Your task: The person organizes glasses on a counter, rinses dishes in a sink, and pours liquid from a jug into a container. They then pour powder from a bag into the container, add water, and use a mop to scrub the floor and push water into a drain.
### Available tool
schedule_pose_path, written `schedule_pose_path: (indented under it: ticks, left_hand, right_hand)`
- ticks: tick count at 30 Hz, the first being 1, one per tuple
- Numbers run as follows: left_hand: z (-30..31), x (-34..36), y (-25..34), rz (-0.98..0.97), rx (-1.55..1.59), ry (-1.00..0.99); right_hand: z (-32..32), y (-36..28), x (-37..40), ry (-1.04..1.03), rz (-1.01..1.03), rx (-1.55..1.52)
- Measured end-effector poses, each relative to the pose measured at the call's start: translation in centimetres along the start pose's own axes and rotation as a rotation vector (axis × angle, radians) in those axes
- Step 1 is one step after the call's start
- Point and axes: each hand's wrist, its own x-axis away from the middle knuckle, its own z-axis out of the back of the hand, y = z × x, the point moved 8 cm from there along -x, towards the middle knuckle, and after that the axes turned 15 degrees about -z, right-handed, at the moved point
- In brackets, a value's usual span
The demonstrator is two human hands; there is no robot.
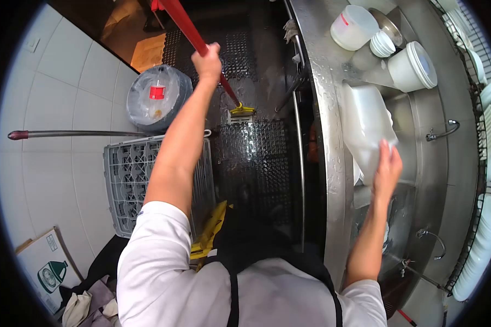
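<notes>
My left hand (207, 63) is wrapped around a long red pole (186, 26), which slants down to a yellow head (242, 110) on the dark wet floor. Beside the head is a pale slotted grate, partly covered. Over at the steel sink, my right hand (387, 170) grips the edge of a translucent white plastic container (365, 117). The container lies tilted over the basin, and its underside is hidden. White dishes show partly beneath it.
White tubs (354, 27) and a lidded bucket (413, 66) stand on the steel counter (317, 65). Left are a lined trash bin (142, 103) holding a bottle, a grey dish rack (131, 180) and a leaning pole (82, 133). Faucets (444, 131) and plate shelves line the right.
</notes>
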Motion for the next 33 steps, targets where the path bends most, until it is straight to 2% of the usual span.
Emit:
schedule_pose_path:
  ticks: [3, 5, 7, 9, 10, 13, 14, 17, 18, 19, 21, 22, 24, 25, 26, 27, 28, 29, 31, 33]
  left_hand:
    - [-2.6, -7.9, 10.5, -0.312, 0.026, 0.1]
    - [-3.9, -9.4, 19.5, -0.279, 0.1, 0.229]
    - [-4.2, -13.5, 20.9, -0.302, 0.19, 0.123]
    - [-4.8, -13.0, 26.3, -0.55, 0.281, 0.215]
    - [-5.0, -11.4, 30.3, -0.782, 0.398, 0.284]
    - [-4.7, -8.7, 34.3, -0.666, 0.361, 0.167]
    - [-4.0, -9.1, 33.0, -0.609, 0.369, 0.157]
    - [-3.3, -3.6, 33.3, -0.468, 0.481, 0.096]
    - [-2.3, -3.0, 32.2, -0.799, 0.269, 0.032]
    - [-2.0, -0.5, 31.5, -0.674, 0.283, 0.074]
    - [-0.8, 4.0, 26.2, -0.449, 0.319, 0.045]
    - [-0.4, 6.3, 23.4, -0.328, 0.241, -0.002]
    - [2.1, 10.1, 15.4, -0.379, -0.147, -0.145]
    - [3.5, 12.8, 12.5, -0.324, -0.142, -0.142]
    - [4.7, 15.9, 10.2, -0.176, -0.085, -0.1]
    - [5.8, 19.1, 9.7, -0.199, -0.212, -0.18]
    - [7.8, 22.5, 7.7, -0.117, -0.19, -0.157]
    - [9.4, 25.2, 6.4, -0.036, -0.166, -0.134]
    - [10.3, 28.3, 9.8, -0.091, -0.173, -0.072]
    - [10.9, 29.9, 11.6, -0.076, -0.039, -0.066]
  right_hand:
    - [8.7, 4.5, 1.3, 0.13, -0.064, 0.023]
    - [13.6, 7.3, 2.2, 0.184, -0.153, -0.083]
    - [18.1, 10.3, 2.9, 0.226, -0.201, -0.189]
    - [22.1, 12.7, 4.0, 0.274, -0.231, -0.214]
    - [23.5, 13.6, 4.6, 0.295, -0.243, -0.229]
    - [26.7, 16.3, 6.4, 0.4, -0.241, -0.289]
    - [28.0, 17.5, 7.0, 0.41, -0.26, -0.253]
    - [29.7, 20.1, 8.8, 0.469, -0.303, -0.19]
    - [30.2, 21.1, 9.3, 0.479, -0.309, -0.132]
    - [30.7, 22.1, 9.9, 0.488, -0.314, -0.073]
    - [31.8, 24.1, 10.6, 0.518, -0.331, 0.044]
    - [32.3, 25.1, 11.1, 0.537, -0.345, 0.105]
    - [33.1, 27.1, 11.8, 0.548, -0.366, 0.216]
    - [33.2, 28.2, 12.1, 0.54, -0.373, 0.265]
    - [33.4, 29.2, 12.5, 0.532, -0.383, 0.314]
    - [33.7, 29.9, 12.9, 0.523, -0.394, 0.364]
    - [33.3, 29.6, 13.6, 0.534, -0.465, 0.443]
    - [33.2, 30.6, 13.7, 0.538, -0.45, 0.528]
    - [32.1, 33.8, 14.2, 0.54, -0.425, 0.706]
    - [30.7, 36.7, 13.7, 0.442, -0.487, 0.72]
